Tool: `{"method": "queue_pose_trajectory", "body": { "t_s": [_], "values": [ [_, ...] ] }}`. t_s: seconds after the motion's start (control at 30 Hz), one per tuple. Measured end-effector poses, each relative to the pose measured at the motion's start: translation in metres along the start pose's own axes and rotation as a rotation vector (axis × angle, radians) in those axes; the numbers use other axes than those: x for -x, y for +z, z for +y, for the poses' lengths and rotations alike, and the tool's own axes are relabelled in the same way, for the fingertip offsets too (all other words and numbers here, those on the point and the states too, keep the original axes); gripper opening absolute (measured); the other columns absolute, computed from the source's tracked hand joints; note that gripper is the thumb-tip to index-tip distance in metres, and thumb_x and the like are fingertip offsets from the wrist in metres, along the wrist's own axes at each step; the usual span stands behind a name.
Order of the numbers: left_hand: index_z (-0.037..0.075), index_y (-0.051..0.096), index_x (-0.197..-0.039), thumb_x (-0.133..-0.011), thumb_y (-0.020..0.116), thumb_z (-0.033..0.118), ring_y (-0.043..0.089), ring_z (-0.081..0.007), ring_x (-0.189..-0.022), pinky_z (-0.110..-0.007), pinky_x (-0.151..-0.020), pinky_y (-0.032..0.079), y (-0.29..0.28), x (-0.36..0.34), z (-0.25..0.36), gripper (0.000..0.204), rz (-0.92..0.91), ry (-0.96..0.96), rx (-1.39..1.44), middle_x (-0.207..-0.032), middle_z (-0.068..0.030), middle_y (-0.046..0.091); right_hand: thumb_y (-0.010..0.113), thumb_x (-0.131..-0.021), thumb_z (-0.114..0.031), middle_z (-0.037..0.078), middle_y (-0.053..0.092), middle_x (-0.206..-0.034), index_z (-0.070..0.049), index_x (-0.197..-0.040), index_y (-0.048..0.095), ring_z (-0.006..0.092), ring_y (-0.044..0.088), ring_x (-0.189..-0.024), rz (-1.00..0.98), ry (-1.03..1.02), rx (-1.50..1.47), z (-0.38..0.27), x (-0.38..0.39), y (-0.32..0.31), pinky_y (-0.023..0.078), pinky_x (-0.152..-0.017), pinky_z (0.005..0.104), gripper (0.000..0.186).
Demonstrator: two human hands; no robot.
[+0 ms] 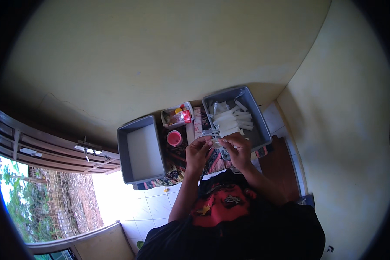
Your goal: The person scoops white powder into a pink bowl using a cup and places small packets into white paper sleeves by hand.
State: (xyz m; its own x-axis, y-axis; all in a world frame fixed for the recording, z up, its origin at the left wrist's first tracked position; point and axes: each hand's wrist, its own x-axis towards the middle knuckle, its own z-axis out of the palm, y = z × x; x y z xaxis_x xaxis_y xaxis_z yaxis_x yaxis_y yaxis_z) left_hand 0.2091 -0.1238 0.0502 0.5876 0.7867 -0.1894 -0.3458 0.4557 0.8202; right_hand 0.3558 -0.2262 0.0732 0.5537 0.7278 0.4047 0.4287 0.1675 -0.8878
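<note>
Home interior: yellow plastered walls (160,52), white tiled floor (154,208), wooden-framed doorway (52,149) open onto a garden (26,203).

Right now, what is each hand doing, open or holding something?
Left hand: fingers pinched on a small clear plastic piece.
Right hand: pinching the same piece.

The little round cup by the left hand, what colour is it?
Pink-red; the cup shows best in the head view.
</note>
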Motion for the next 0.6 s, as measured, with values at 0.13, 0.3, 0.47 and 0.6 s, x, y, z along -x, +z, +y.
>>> {"method": "queue_pose_trajectory", "body": {
  "t_s": [0.13, 0.3, 0.47, 0.6],
  "values": [
    [0.003, 0.078, -0.103, -0.09, 0.078, -0.001, 0.069, -0.0217, -0.084, -0.035, -0.078, 0.054, 0.005, 0.009, 0.001, 0.013, -0.025, 0.482, -0.871, -0.092, -0.0086, 0.071, 0.082, -0.088, -0.009, 0.007, 0.076, -0.088, -0.006, -0.097, 0.082, 0.024, 0.07, -0.081, -0.021, -0.261, 0.242, -0.016, -0.003, -0.004, 0.056, -0.072, 0.0361, 0.009],
    [0.005, 0.08, -0.099, -0.084, 0.08, 0.001, 0.066, -0.0322, -0.086, -0.041, -0.081, 0.054, 0.005, 0.007, -0.005, 0.015, -0.115, 0.772, -1.053, -0.087, -0.0118, 0.067, 0.083, -0.084, -0.008, 0.006, 0.075, -0.086, -0.007, -0.093, 0.082, 0.0252, 0.069, -0.082, -0.033, -0.307, 0.368, -0.022, 0.003, -0.008, 0.055, -0.072, 0.0374, 0.009],
    [0.008, 0.081, -0.096, -0.081, 0.083, 0.008, 0.063, -0.0318, -0.102, -0.043, -0.086, 0.052, 0.004, 0.009, -0.013, 0.016, -0.163, 0.847, -1.175, -0.099, -0.0104, 0.064, 0.083, -0.085, -0.008, 0.006, 0.075, -0.087, -0.007, -0.093, 0.082, 0.0252, 0.069, -0.082, -0.021, -0.3, 0.425, -0.03, 0.009, -0.016, 0.054, -0.073, 0.0378, 0.008],
    [0.008, 0.081, -0.094, -0.08, 0.084, 0.011, 0.062, -0.032, -0.104, -0.044, -0.086, 0.052, 0.003, 0.006, -0.026, 0.015, -0.155, 0.88, -1.188, -0.105, -0.0112, 0.062, 0.083, -0.086, -0.008, 0.006, 0.076, -0.086, -0.006, -0.092, 0.082, 0.0253, 0.07, -0.082, -0.007, -0.315, 0.418, -0.035, -0.001, -0.025, 0.055, -0.074, 0.0376, 0.007]
  ]
}}
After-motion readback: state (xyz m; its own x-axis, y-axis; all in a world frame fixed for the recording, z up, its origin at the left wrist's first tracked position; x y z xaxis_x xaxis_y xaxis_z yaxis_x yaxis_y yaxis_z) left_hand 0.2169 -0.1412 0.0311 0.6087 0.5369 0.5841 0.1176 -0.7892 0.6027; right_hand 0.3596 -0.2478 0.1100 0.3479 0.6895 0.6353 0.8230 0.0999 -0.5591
